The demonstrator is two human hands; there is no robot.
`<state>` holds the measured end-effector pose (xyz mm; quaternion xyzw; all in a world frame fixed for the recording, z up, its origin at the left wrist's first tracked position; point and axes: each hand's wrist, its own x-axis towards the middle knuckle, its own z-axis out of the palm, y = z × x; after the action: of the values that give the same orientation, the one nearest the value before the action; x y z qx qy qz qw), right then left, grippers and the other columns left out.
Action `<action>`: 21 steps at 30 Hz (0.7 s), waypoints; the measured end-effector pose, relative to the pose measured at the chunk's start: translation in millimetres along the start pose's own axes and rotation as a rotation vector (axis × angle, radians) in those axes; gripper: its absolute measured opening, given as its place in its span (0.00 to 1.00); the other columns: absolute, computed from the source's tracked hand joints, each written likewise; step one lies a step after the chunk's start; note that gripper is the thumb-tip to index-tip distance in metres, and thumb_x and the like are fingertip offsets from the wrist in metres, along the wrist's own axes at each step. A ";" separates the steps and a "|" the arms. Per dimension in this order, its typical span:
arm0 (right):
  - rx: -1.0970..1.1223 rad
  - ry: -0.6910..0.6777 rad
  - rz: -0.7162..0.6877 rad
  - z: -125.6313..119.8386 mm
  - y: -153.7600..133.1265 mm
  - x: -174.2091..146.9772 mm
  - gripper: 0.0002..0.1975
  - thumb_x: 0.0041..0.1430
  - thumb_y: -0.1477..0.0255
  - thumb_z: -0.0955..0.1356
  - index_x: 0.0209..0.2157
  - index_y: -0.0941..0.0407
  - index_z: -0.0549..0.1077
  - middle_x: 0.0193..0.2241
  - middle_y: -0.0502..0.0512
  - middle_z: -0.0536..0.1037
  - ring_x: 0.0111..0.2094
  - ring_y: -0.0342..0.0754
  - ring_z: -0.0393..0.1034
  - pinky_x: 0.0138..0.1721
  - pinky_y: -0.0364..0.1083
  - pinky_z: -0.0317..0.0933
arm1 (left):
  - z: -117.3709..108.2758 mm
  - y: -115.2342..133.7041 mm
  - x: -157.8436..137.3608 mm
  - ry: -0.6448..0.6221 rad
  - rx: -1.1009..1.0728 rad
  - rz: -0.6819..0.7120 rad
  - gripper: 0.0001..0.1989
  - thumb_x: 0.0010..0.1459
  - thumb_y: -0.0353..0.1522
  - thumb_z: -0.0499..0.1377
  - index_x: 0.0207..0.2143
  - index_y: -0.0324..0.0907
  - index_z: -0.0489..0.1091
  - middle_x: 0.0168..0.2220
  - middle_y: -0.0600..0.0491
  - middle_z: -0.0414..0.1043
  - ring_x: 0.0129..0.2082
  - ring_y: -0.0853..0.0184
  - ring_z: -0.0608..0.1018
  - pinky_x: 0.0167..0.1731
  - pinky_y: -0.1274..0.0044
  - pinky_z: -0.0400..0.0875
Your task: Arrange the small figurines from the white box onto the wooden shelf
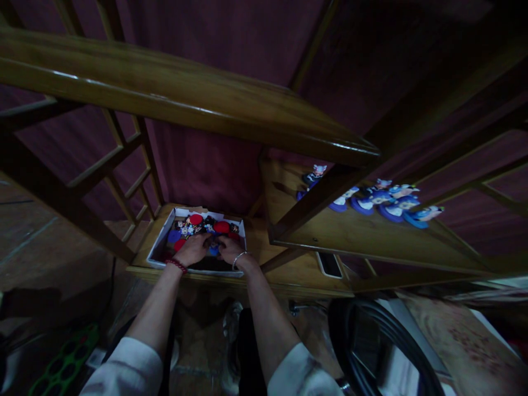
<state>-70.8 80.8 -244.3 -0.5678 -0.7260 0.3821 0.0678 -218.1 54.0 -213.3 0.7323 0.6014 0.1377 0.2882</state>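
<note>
Both hands reach down into a shallow white cardboard box [155,248] that holds several small figurines [190,226] with round red and blue bases. My left hand [193,250], with a red bead bracelet at the wrist, has its fingers curled in at the middle of the box. Facing it, my right hand [230,250] wears a silver bangle and is curled the same way. Between the fingertips is a small dark figurine with a blue base [214,250], gripped from both sides. Its details are too dim to make out.
The box stands on the low wooden shelf [258,236] of a rack. A thick wooden beam [185,99] crosses above my hands. More figurines [398,206] stand on a raised shelf at right. A phone [329,264] lies below it; a black cable coil [342,330] is nearer me.
</note>
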 end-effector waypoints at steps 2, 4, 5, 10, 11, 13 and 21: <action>0.004 0.008 0.000 -1.0 -1.8 -0.9 0.17 0.52 0.77 0.60 0.44 0.53 0.67 0.35 0.51 0.75 0.30 0.41 0.69 0.34 0.39 0.61 | -1.0 1.3 -0.4 -0.002 -0.009 -0.005 0.19 0.53 0.26 0.46 0.47 0.41 0.65 0.40 0.49 0.71 0.39 0.67 0.72 0.38 0.79 0.62; 0.012 0.024 0.005 -1.7 -4.0 -1.9 0.17 0.52 0.76 0.61 0.44 0.53 0.67 0.36 0.51 0.75 0.32 0.42 0.69 0.35 0.39 0.61 | -1.2 1.8 -0.4 -0.011 -0.021 -0.004 0.19 0.53 0.27 0.46 0.47 0.42 0.65 0.40 0.49 0.72 0.39 0.67 0.72 0.37 0.79 0.62; 0.016 0.035 0.008 -1.8 -5.1 -2.4 0.17 0.52 0.76 0.61 0.44 0.53 0.68 0.36 0.51 0.75 0.33 0.42 0.69 0.35 0.39 0.61 | -1.0 1.8 -0.2 -0.015 -0.028 -0.001 0.19 0.53 0.27 0.46 0.46 0.42 0.65 0.40 0.49 0.72 0.38 0.67 0.72 0.37 0.79 0.62; 0.036 0.068 0.027 -1.9 -9.4 -3.6 0.16 0.52 0.74 0.62 0.44 0.52 0.69 0.35 0.50 0.75 0.34 0.43 0.69 0.37 0.41 0.61 | 0.5 0.4 0.6 -0.018 -0.041 0.007 0.19 0.53 0.27 0.46 0.47 0.42 0.65 0.39 0.49 0.72 0.37 0.67 0.72 0.36 0.79 0.62; 0.038 0.068 0.034 -2.1 -9.8 -3.7 0.16 0.52 0.74 0.62 0.44 0.52 0.69 0.34 0.50 0.75 0.34 0.43 0.69 0.37 0.41 0.61 | 0.5 0.3 0.6 -0.018 -0.044 0.003 0.19 0.53 0.27 0.46 0.47 0.42 0.65 0.39 0.49 0.72 0.37 0.67 0.72 0.36 0.79 0.62; 0.037 0.069 0.050 -3.3 -10.5 -4.3 0.16 0.52 0.74 0.62 0.44 0.52 0.68 0.33 0.50 0.76 0.34 0.43 0.69 0.38 0.41 0.61 | 0.1 0.6 0.6 -0.022 -0.053 -0.009 0.19 0.53 0.28 0.46 0.48 0.42 0.64 0.40 0.49 0.72 0.37 0.67 0.72 0.36 0.79 0.62; -0.044 0.128 0.002 -15.5 -19.0 -11.8 0.15 0.52 0.72 0.61 0.42 0.55 0.70 0.40 0.54 0.74 0.42 0.45 0.66 0.44 0.42 0.58 | -1.8 3.3 1.4 0.024 -0.102 -0.025 0.19 0.53 0.28 0.46 0.46 0.40 0.66 0.40 0.48 0.72 0.37 0.66 0.72 0.37 0.78 0.63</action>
<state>-73.2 76.7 -217.6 -0.5932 -0.7278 0.3290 0.1010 -216.1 55.4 -210.1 0.7072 0.6062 0.1734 0.3199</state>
